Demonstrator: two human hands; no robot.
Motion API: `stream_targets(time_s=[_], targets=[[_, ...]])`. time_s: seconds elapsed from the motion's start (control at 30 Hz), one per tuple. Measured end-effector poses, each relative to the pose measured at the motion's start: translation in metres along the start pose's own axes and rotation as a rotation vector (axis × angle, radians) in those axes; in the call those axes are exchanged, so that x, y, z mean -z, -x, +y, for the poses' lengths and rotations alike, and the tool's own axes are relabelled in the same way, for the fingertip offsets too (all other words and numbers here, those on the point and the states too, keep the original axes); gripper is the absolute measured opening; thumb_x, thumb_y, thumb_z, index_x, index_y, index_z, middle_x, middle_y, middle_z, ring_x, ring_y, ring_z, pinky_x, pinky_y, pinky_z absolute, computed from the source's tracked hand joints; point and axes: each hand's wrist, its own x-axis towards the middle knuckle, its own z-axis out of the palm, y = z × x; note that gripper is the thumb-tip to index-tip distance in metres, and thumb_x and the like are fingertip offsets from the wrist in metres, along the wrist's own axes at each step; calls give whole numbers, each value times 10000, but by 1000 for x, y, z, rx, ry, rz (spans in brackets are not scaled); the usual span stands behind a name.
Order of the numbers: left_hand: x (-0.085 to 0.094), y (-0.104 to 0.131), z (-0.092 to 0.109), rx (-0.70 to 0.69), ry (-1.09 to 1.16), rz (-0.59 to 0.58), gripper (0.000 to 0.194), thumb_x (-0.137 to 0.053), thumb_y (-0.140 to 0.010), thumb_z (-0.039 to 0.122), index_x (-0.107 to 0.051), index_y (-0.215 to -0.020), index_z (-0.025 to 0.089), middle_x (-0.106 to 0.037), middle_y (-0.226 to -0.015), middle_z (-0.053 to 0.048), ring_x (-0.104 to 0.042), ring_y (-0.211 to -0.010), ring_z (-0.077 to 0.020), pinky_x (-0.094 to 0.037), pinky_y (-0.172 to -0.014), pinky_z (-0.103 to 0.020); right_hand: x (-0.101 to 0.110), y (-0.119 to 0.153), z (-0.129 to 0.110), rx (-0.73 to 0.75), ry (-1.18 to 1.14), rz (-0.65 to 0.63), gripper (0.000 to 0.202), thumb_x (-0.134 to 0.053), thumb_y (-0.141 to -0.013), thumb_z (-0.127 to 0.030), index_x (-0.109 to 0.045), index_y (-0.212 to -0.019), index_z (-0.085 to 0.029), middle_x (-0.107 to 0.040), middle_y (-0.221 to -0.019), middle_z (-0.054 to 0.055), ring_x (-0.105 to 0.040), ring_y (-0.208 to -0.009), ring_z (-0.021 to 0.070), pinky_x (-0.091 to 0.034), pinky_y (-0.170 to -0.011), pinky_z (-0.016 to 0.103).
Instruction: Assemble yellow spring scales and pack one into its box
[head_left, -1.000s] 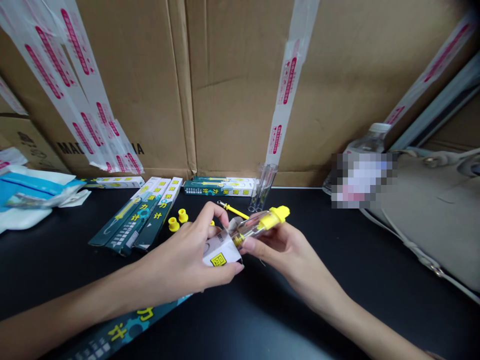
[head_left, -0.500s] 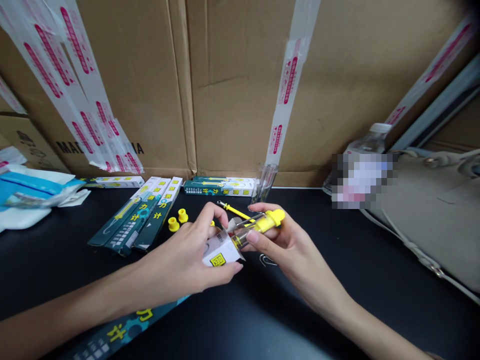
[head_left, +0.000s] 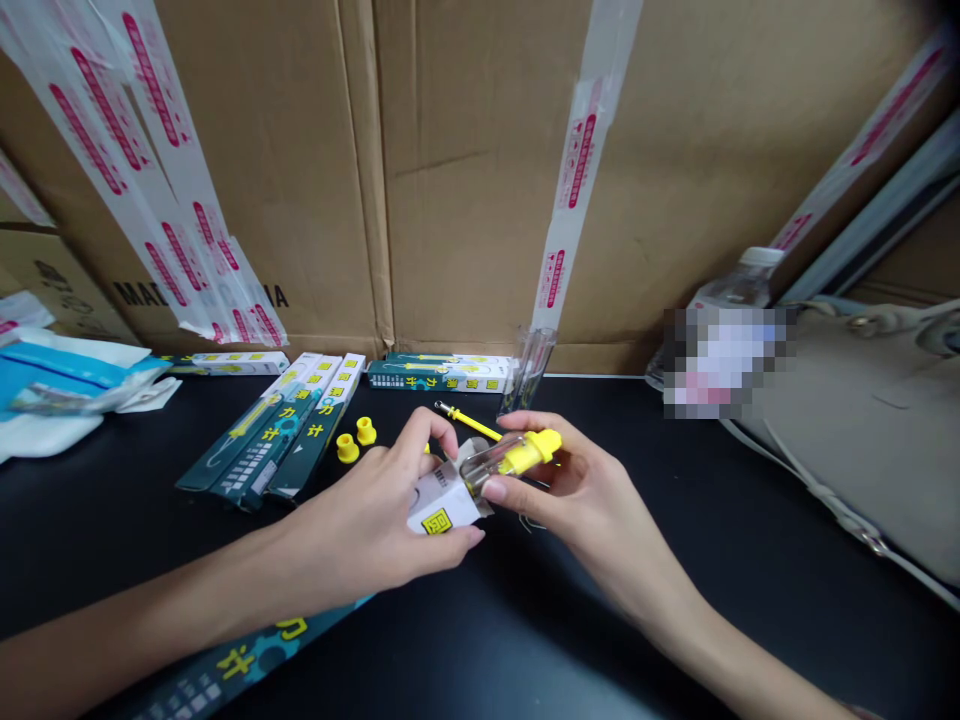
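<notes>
My left hand (head_left: 375, 520) is wrapped round the mouth end of a long white and teal carton (head_left: 441, 515), whose other end shows below my forearm. Between the thumb and fingers of my right hand (head_left: 574, 480) is a spring scale (head_left: 529, 455) with a clear tube and a yellow cap. Its lower part is inside the carton's open mouth, and the yellow cap sticks out. A metal hook (head_left: 532, 520) lies partly hidden beneath my right fingers. Behind my hands lies a yellow rod (head_left: 472, 422) with a metal loop.
Two yellow caps (head_left: 356, 440) lie left of centre, beside several cartons (head_left: 281, 430). Clear tubes (head_left: 532, 365) stand near another carton (head_left: 442, 372) against a big cardboard box (head_left: 465, 200). A bottle (head_left: 739, 285) and a beige bag (head_left: 862, 430) are at right, a blue-white packet (head_left: 67, 375) at left.
My right hand has moved slightly left, and the spring scale has gone a little deeper into the carton. My left hand and the carton have hardly moved.
</notes>
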Motion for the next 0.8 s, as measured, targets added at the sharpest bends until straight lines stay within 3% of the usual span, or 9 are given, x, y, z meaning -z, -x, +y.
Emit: stream_targets(time_s=[0.07,0.27,0.53,0.8], targets=[[0,0,0,7,-2,-2,376,-691,-863,267,-346,-1012,274,-608,-738,91,-515,-497,-87,-373,-459,-177,-1,1,2,31,4,11,576,-949,-573,-249,-612,-1039,-274,-705,-874,-15,-700,-830,214,-584,-775,337],[-1,-1,-4,-7,-13,-8,364,-688,-864,265,-359,-1019,273,-612,-743,84,-521,-542,-103,-382,-471,-181,-2,4,5,39,93,-68,390,-918,-648,-323,-623,-895,-262,-709,-900,7,-695,-827,222,-579,-783,360],[0,-4,-4,-18,-47,31,391,-691,-832,241,-352,-1026,260,-646,-787,50,-586,-592,-135,-425,-513,-211,0,8,6,95,69,-227,210,-665,-935,-309,-593,-1131,-286,-650,-1147,31,-637,-1068,183,-526,-950,319],[1,-2,-3,-2,-55,17,381,-685,-838,269,-354,-1027,266,-652,-778,49,-572,-584,-137,-417,-503,-214,2,2,6,31,70,-186,259,-782,-827,-332,-625,-1014,-248,-731,-1046,42,-693,-958,207,-546,-890,355]])
